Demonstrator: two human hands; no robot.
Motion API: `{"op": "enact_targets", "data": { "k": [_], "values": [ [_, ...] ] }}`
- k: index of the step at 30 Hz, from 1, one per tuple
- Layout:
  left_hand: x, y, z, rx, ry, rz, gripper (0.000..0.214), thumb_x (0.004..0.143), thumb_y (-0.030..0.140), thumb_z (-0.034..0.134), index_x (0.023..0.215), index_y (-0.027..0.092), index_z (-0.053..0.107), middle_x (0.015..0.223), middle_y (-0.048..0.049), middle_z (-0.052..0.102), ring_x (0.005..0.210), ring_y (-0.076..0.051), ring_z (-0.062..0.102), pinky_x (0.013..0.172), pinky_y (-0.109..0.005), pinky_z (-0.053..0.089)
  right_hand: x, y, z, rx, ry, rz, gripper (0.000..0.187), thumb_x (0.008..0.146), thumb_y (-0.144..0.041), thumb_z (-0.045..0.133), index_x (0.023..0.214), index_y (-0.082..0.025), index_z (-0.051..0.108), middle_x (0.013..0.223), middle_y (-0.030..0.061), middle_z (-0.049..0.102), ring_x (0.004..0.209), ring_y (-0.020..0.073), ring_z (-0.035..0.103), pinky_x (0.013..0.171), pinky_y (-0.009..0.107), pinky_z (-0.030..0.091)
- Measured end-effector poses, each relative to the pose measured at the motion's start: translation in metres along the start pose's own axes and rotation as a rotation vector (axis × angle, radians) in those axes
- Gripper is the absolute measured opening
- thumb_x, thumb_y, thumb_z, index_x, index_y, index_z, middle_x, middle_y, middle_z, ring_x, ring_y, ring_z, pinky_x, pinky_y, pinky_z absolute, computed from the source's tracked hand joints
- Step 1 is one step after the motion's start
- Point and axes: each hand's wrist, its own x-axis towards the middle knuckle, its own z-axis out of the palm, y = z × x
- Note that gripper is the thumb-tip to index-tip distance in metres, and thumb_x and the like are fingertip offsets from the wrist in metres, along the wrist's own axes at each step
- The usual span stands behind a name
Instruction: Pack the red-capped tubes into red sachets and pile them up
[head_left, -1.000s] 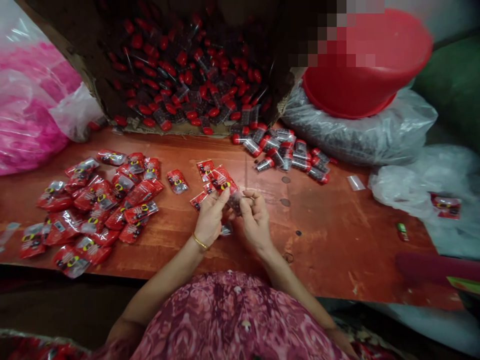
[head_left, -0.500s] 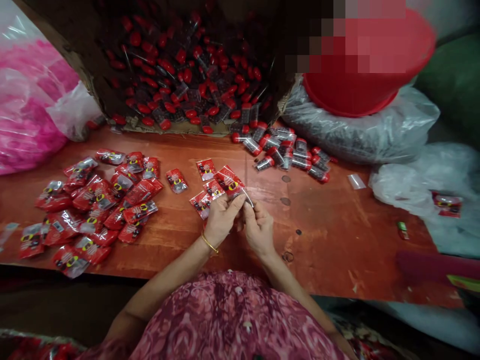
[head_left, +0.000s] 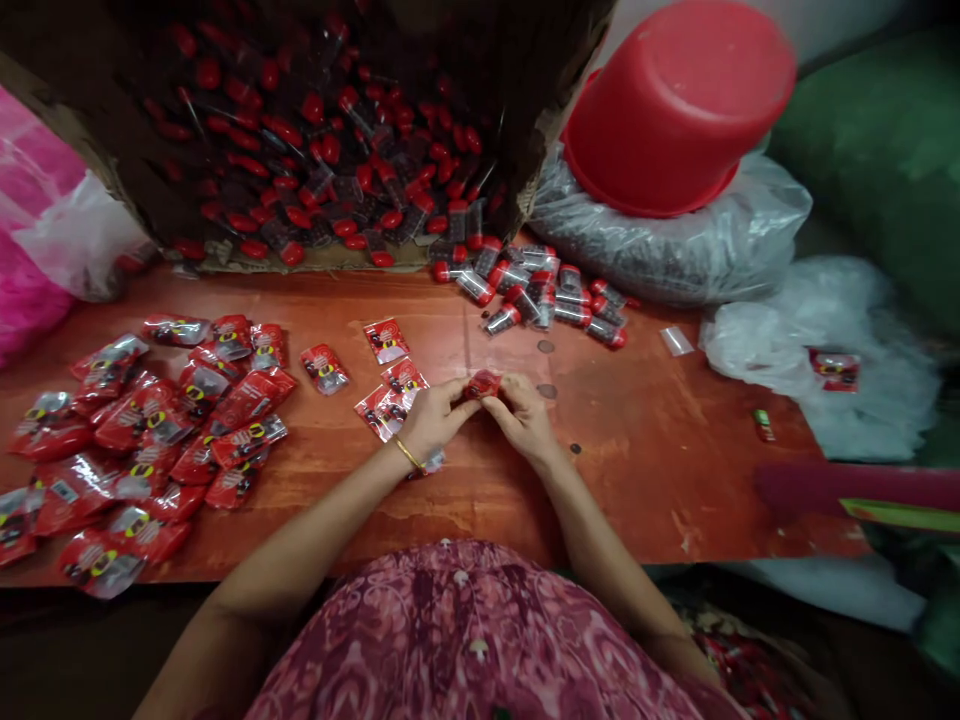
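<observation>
Between my two hands is a small red printed pouch [head_left: 482, 384], foreshortened so that little more than one end shows. My left hand [head_left: 429, 425], with a gold bangle at the wrist, pinches its left side. My right hand [head_left: 528, 424] grips the other side, thumb towards me. Just beyond my left hand several flat red packets [head_left: 386, 341] lie on the red-brown table [head_left: 630, 480], one partly under the wrist. A heap of filled red packets [head_left: 180, 410] spreads to the left, with a single filled packet [head_left: 325, 369] apart from it.
At the back, a cardboard box [head_left: 112, 165] lies open with many red-capped clear tubes inside. More such tubes [head_left: 537, 284] have spilled before it. To the right are an upturned red tub [head_left: 675, 110] on a stuffed plastic bag [head_left: 757, 240], loose clear bags [head_left: 765, 350] and a small green-ended item [head_left: 764, 425].
The red packet, earlier spread flat beyond my fingers, is now upended between both hands, which have turned to grip its sides. The whole view has shifted to the right.
</observation>
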Motion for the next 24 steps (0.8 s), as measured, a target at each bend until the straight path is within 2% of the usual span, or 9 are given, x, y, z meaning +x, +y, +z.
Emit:
{"op": "enact_targets", "data": {
  "k": [5,12,18,24],
  "values": [
    [0.002,0.006,-0.001,0.099,-0.048,0.035,0.017,0.073,0.026,0.063,0.088,0.024,0.071,0.086,-0.0037,0.072,0.078,-0.021,0.063,0.075,-0.028,0.045,0.003,0.005,-0.001,-0.003,0.026,-0.068,0.024,0.079,-0.046,0.057,0.076,-0.025,0.069,0.077,0.0030,0.066,0.074,0.0192,0.057,0.074,0.037,0.044],
    [0.000,0.007,0.000,0.074,-0.077,0.007,0.014,0.071,0.023,0.066,0.084,0.024,0.071,0.085,-0.0041,0.070,0.083,-0.021,0.061,0.081,-0.029,0.043,-0.007,0.012,0.001,-0.040,0.052,-0.063,0.030,0.077,-0.053,0.057,0.075,-0.026,0.070,0.078,0.0040,0.068,0.077,0.0210,0.058,0.076,0.041,0.044],
    [0.003,0.001,-0.002,0.265,-0.137,0.123,0.015,0.080,0.028,0.057,0.089,0.024,0.068,0.085,-0.0049,0.067,0.082,-0.020,0.059,0.080,-0.029,0.043,-0.004,0.015,0.000,-0.019,0.058,-0.080,0.027,0.077,-0.053,0.057,0.076,-0.030,0.071,0.073,0.0027,0.067,0.076,0.0213,0.057,0.079,0.043,0.043],
    [0.004,0.001,-0.003,0.503,-0.181,0.187,0.014,0.082,0.023,0.053,0.089,0.019,0.065,0.083,-0.0062,0.065,0.084,-0.022,0.056,0.084,-0.033,0.042,-0.007,0.015,0.000,-0.066,0.029,-0.076,0.031,0.079,-0.054,0.054,0.076,-0.028,0.070,0.073,0.0028,0.067,0.074,0.0204,0.056,0.081,0.044,0.042]
  ]
}}
